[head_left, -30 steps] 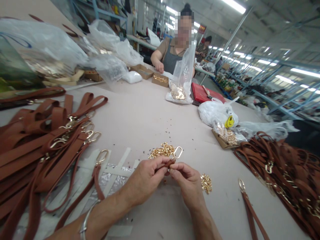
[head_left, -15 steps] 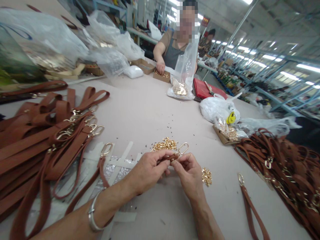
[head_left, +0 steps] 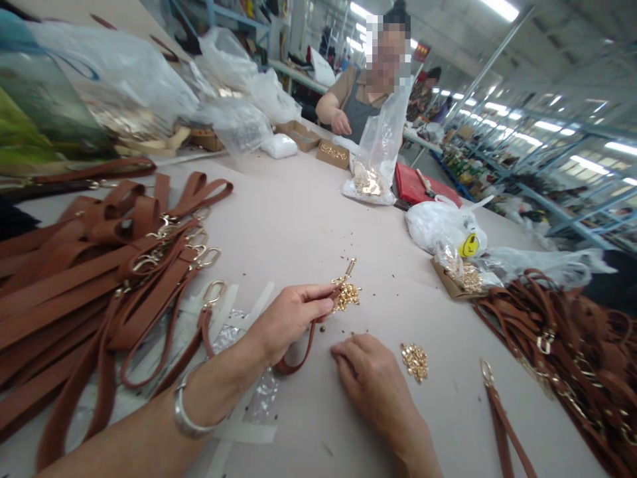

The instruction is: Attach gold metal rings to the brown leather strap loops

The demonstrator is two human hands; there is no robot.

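My left hand [head_left: 298, 312] pinches a brown leather strap [head_left: 304, 362], whose loop hangs below the fingers. A gold-coloured clasp [head_left: 351, 267] at the strap's end sticks up past my fingertips, over a pile of small gold metal fittings [head_left: 347, 299]. Low on the tabletop rests my right hand [head_left: 373, 375], its fingers bent down and pressed together at the surface. Whatever it may hold is hidden. A small round dark-gold piece [head_left: 322, 328] lies between the hands. Right of my right hand is a second small gold pile [head_left: 415, 362].
Brown straps with clasps [head_left: 114, 265] heap on the left, more straps [head_left: 562, 358] on the right. One strap [head_left: 492, 405] lies alone at front right. Across the table sits a person [head_left: 355, 106] behind a box of gold parts [head_left: 332, 154] and a plastic bag [head_left: 371, 182].
My hands have parted. The left keeps the strap and has turned its clasp over the gold pile; the right has let go and dropped to the tabletop. The person opposite lifted a hand from the box.
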